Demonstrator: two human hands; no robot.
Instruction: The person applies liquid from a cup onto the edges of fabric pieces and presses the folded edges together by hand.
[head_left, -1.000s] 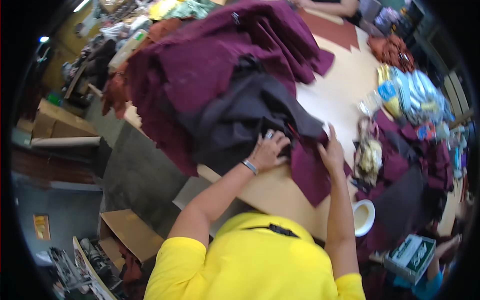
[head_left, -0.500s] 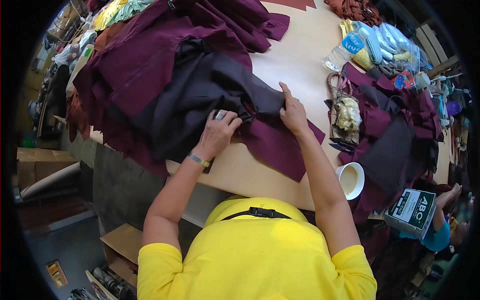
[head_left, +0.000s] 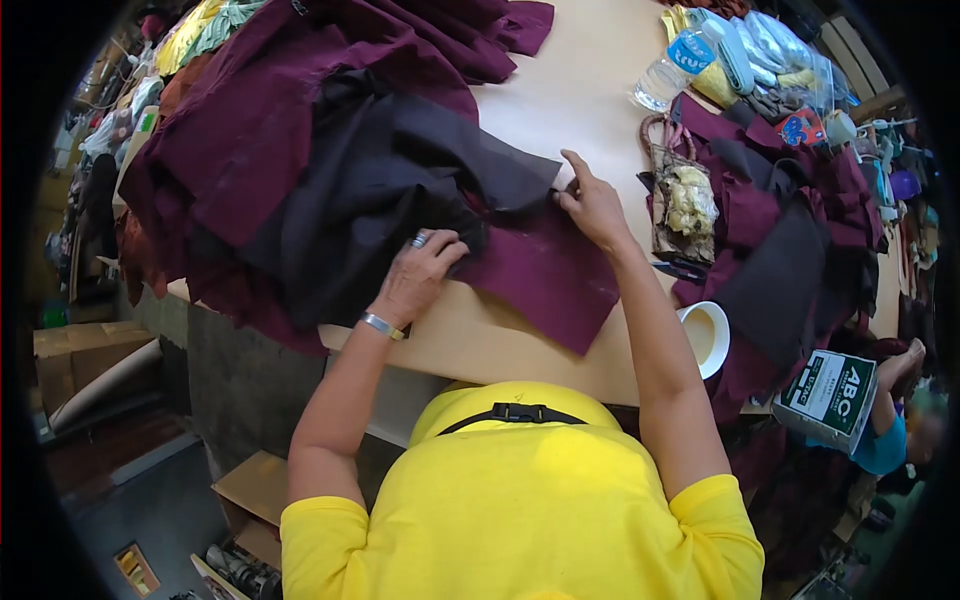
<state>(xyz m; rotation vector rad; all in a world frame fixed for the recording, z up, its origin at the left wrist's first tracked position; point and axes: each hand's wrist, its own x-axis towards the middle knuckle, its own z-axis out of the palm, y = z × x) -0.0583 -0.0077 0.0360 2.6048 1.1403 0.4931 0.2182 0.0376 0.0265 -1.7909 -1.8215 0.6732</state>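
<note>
A maroon garment with a dark grey inner side [head_left: 375, 170] lies bunched across the table. My left hand [head_left: 418, 275], with a ring and a wristband, is closed on its dark cloth near the middle, fingertips partly hidden in the folds. At the right end of the same garment is my right hand [head_left: 598, 208]. Its thumb and curled fingers pinch the cloth edge, while the index finger sticks out. A small white patch [head_left: 564, 177] shows beside the thumb. Between the hands a flat maroon panel [head_left: 545, 275] hangs toward the table's front edge.
On the right stand a white cup of pale liquid [head_left: 706, 338], a water bottle [head_left: 677, 68] and a patterned pouch [head_left: 684, 205]. More maroon and grey pieces [head_left: 770, 260] are heaped there. An ABC box [head_left: 826, 400] sits near another person's arm [head_left: 885, 410].
The garment and my left hand have shifted slightly left. My right hand has moved a little, its thumb now at the cloth edge, where the white patch has come into view.
</note>
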